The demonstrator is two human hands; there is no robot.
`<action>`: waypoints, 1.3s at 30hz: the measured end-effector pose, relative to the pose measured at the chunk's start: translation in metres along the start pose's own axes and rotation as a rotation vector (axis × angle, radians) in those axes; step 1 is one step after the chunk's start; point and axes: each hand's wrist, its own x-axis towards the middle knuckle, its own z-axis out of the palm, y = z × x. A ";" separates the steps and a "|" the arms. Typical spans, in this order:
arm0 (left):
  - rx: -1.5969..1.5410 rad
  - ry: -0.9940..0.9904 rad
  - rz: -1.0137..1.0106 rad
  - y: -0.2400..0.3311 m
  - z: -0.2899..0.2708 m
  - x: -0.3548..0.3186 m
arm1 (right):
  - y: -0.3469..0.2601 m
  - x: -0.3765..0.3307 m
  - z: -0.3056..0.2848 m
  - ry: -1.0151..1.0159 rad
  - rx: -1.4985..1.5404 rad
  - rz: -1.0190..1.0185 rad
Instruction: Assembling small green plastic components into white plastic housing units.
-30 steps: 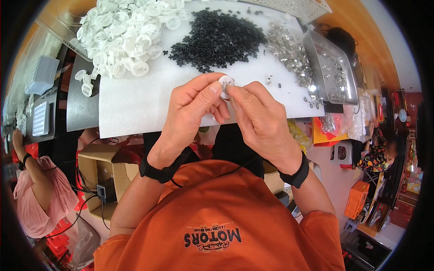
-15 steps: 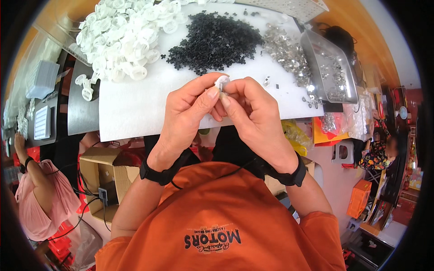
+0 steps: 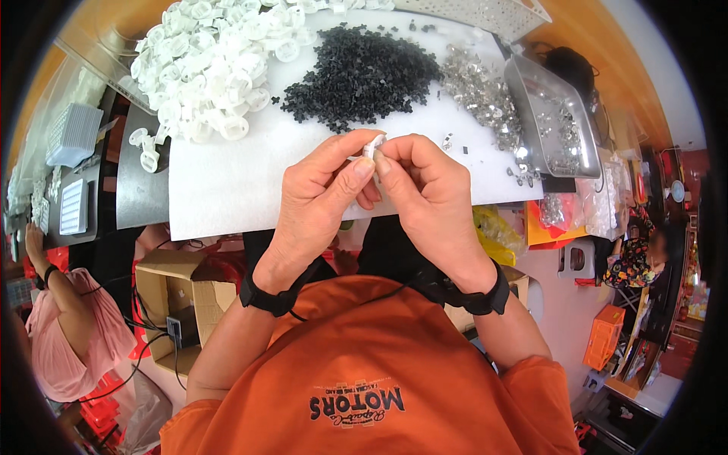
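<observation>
Between my two hands, over the near part of the white foam sheet (image 3: 220,197), I hold a small white plastic part (image 3: 371,146). The thumb and forefinger of my left hand (image 3: 322,178) pinch it from one side. My right hand (image 3: 428,182) grips its other side with thumb and forefinger. Fingertips cover much of the part, and whether a smaller piece sits in it is hidden. Beyond my hands lies a pile of small black cross-shaped pieces (image 3: 360,76). To its left is a heap of white round-ended plastic parts (image 3: 205,68).
Small shiny metal pieces (image 3: 481,87) are scattered right of the black pile, beside a clear plastic tray (image 3: 550,114). A white perforated basket (image 3: 485,14) stands at the back. An open cardboard box (image 3: 178,303) is below the table at left. Other people sit at both sides.
The white part has been turned between my fingers and now shows more edge-on. Both hands stay close together in nearly the same place.
</observation>
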 end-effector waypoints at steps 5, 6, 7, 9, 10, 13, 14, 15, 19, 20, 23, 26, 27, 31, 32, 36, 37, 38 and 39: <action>0.003 -0.006 0.000 -0.002 0.000 -0.001 | 0.000 -0.001 0.001 0.006 0.065 -0.027; 0.008 0.003 -0.001 -0.001 0.001 0.000 | -0.001 -0.001 0.001 0.008 0.065 -0.027; 0.013 0.011 -0.003 0.000 0.002 0.000 | -0.001 -0.001 0.001 0.011 0.071 -0.013; 0.047 0.020 0.016 0.001 0.004 0.000 | -0.001 -0.001 0.001 0.012 0.078 0.003; 0.082 0.031 0.035 0.001 0.004 -0.001 | -0.002 0.000 0.000 0.006 0.067 0.021; 0.077 0.023 0.033 0.000 0.002 0.000 | -0.010 -0.001 -0.003 -0.028 0.107 0.075; 0.078 0.024 0.032 -0.001 0.002 -0.001 | -0.013 -0.002 -0.004 -0.055 0.157 0.109; 0.061 0.021 0.033 -0.001 0.002 -0.001 | -0.015 -0.002 -0.006 -0.055 0.158 0.110; 0.040 0.002 0.021 -0.002 0.001 -0.002 | -0.016 -0.004 -0.008 -0.076 0.179 0.140; 0.040 0.001 0.019 -0.002 0.001 -0.002 | -0.016 -0.005 -0.008 -0.075 0.176 0.127; 0.040 0.015 0.008 -0.001 0.002 -0.002 | -0.016 -0.004 -0.006 -0.067 0.180 0.138; 0.057 0.014 0.043 -0.002 0.002 -0.002 | -0.014 -0.004 -0.007 -0.064 0.165 0.137; 0.076 0.009 0.043 -0.002 0.002 -0.002 | -0.014 -0.003 -0.007 -0.064 0.165 0.138; 0.119 -0.004 0.046 0.000 0.001 -0.001 | -0.010 -0.002 -0.008 -0.090 0.189 0.142; 0.118 -0.004 0.046 0.000 0.001 -0.001 | -0.008 -0.002 -0.009 -0.102 0.179 0.137; 0.125 -0.002 0.027 0.001 0.002 -0.001 | -0.005 -0.001 -0.011 -0.131 0.211 0.129; 0.132 -0.004 0.028 0.002 0.002 -0.001 | -0.006 -0.002 -0.011 -0.121 0.177 0.172; 0.131 0.001 0.032 0.002 0.001 -0.001 | -0.007 -0.002 -0.011 -0.112 0.142 0.214; 0.082 -0.010 0.011 0.001 0.000 -0.002 | -0.010 -0.001 -0.011 -0.118 0.139 0.213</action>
